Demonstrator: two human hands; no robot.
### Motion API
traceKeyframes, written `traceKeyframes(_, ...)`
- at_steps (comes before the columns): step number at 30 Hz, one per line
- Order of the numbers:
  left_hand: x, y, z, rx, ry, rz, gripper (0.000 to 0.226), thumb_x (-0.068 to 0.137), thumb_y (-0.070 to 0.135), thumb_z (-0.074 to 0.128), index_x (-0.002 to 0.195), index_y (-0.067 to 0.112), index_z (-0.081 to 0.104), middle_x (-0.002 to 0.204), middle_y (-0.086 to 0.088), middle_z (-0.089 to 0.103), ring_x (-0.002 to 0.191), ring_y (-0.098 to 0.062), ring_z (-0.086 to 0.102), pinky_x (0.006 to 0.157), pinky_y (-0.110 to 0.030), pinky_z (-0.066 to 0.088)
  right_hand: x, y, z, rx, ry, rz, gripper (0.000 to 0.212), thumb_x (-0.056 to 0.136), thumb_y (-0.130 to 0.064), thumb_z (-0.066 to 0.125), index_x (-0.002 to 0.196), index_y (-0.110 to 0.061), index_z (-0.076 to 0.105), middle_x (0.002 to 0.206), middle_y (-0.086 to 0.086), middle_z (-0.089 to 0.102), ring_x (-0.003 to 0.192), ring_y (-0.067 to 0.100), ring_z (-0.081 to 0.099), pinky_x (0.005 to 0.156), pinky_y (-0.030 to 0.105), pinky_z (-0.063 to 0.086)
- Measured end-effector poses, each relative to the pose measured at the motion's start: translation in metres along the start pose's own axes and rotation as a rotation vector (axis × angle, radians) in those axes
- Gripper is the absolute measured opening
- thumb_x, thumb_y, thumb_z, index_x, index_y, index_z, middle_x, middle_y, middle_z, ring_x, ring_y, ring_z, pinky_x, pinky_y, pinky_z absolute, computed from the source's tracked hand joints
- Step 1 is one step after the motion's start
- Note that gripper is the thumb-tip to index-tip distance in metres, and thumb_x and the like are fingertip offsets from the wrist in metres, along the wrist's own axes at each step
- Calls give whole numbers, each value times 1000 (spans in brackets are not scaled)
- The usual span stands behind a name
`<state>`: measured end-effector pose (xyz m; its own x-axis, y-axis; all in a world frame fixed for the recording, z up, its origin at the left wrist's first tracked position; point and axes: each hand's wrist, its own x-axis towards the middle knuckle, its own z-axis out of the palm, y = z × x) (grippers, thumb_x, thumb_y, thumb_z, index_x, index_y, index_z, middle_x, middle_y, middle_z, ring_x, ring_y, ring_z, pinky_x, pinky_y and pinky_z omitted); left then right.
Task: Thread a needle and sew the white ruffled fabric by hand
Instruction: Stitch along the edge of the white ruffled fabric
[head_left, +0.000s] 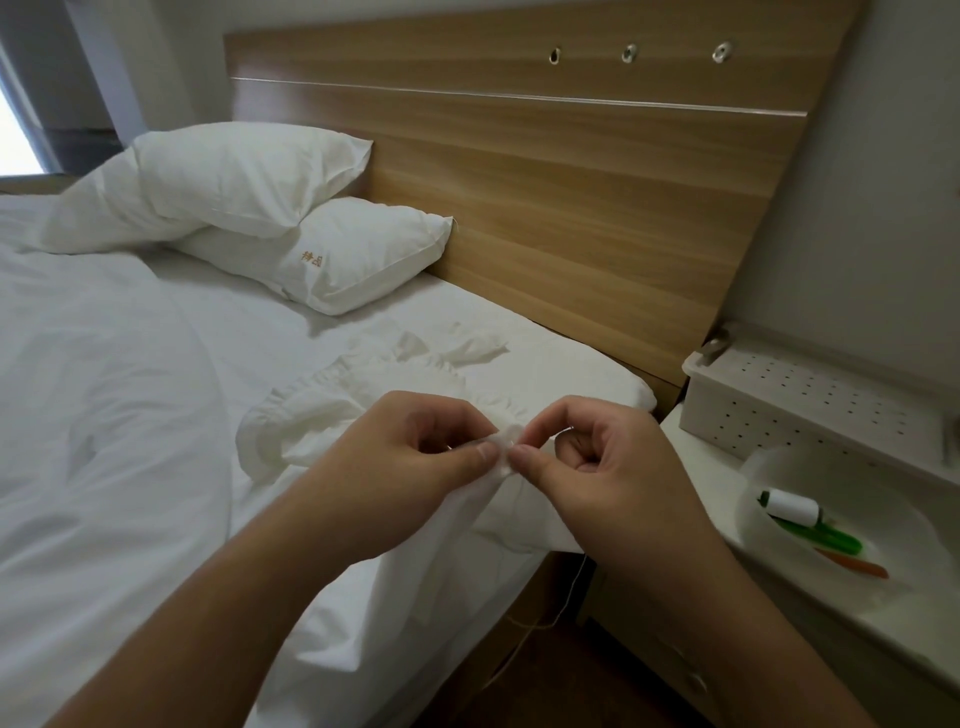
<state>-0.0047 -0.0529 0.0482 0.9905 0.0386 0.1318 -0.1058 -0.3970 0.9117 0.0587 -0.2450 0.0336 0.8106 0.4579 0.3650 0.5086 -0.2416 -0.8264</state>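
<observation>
- White ruffled fabric (363, 395): lies crumpled on the bed (130, 415) near the headboard (571, 182), with one edge lifted toward the viewer and bunched between both hands. Judged light, limp and easily creased; it should hold no shape of its own, so it is best taken close to the stitching point, a small fold pinched flat.
- Left hand (415, 457): grip closed in a thumb-and-finger pinch on the fabric fold.
- Right hand (597, 467): grip curled, fingertips meeting the same fold just beside the left thumb; likely holding the needle, which is too small to make out.
- Thread (566, 597): a fine pale strand hanging below the fabric past the bed's edge. Judged slack and prone to tangling.
- Spool (792, 506): white, in a shallow white dish (883, 613) on the bedside surface (701, 447), well apart from the hands.
</observation>
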Motion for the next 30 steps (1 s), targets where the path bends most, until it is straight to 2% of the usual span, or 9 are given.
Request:
traceKeyframes(4, 0, 0, 0, 29, -6, -18, 15, 100, 22, 72, 92, 23, 84, 87, -5, 81, 89, -30, 78, 92, -61, 59, 1, 4, -6, 1, 6, 31, 12, 91, -22, 77, 82, -20, 70, 48, -8, 40, 45, 7, 35, 46, 27, 33)
traceKeyframes(7, 0, 0, 0, 59, -7, -27, 21, 102, 16, 68, 91, 23, 84, 86, -2, 81, 89, -24, 79, 92, -57, 61, 3, 6, -9, -16, 30, 44, 11, 92, -21, 75, 84, -19, 68, 46, -9, 40, 43, 6, 36, 45, 21, 32)
traceKeyframes(10, 0, 0, 0, 73, -13, 1, 17, 102, 24, 70, 93, 26, 84, 87, -2, 81, 89, -25, 78, 93, -59, 60, 3, 4, -12, 11, 16, 67, 11, 93, -19, 75, 97, -23, 66, 48, -9, 40, 43, 5, 37, 44, 15, 32)
traceKeyframes(14, 0, 0, 0, 70, -42, 40, 19, 93, 36, 66, 97, 28, 83, 89, -6, 79, 92, -35, 75, 90, -65, 57, 0, -3, -13, 128, -120, 74, 25, 96, -19, 71, 116, -33, 65, 55, 0, 43, 49, 8, 41, 47, 19, 35)
traceKeyframes(17, -1, 1, 1, 86, -58, 50, 17, 96, 37, 69, 98, 29, 84, 88, -2, 80, 90, -28, 77, 88, -61, 59, 1, -2, -8, 99, -146, 52, 10, 95, -29, 72, 103, -26, 70, 54, 1, 45, 49, 12, 40, 48, 25, 35)
traceKeyframes(20, -1, 0, 0, 134, -42, 43, 15, 102, 31, 71, 95, 28, 84, 85, 2, 81, 86, -18, 77, 85, -54, 62, 2, 3, -7, 74, -114, 61, 14, 93, -30, 74, 91, -18, 69, 50, -3, 44, 46, 8, 37, 46, 21, 33)
traceKeyframes(23, -1, 1, 1, 129, -12, 34, 13, 100, 26, 71, 96, 27, 84, 86, 7, 81, 87, -12, 78, 88, -47, 63, 3, 3, -8, 69, -106, 82, 9, 95, -23, 73, 90, -16, 69, 48, -6, 42, 45, 6, 36, 45, 18, 32)
traceKeyframes(27, -2, 2, 0, 93, 25, 4, 19, 100, 14, 70, 96, 25, 84, 89, 4, 82, 89, -14, 78, 94, -50, 62, 5, 3, -10, 72, -49, 122, 3, 96, -19, 70, 96, -22, 69, 49, -6, 44, 45, 5, 39, 46, 17, 34)
traceKeyframes(30, -3, 4, -1, 78, 39, -37, 20, 101, 14, 68, 94, 24, 84, 89, 3, 82, 89, -15, 78, 95, -50, 62, 6, 3, -15, 175, -41, 236, 10, 102, -17, 57, 103, -22, 66, 53, -8, 49, 49, 4, 44, 49, 24, 35)
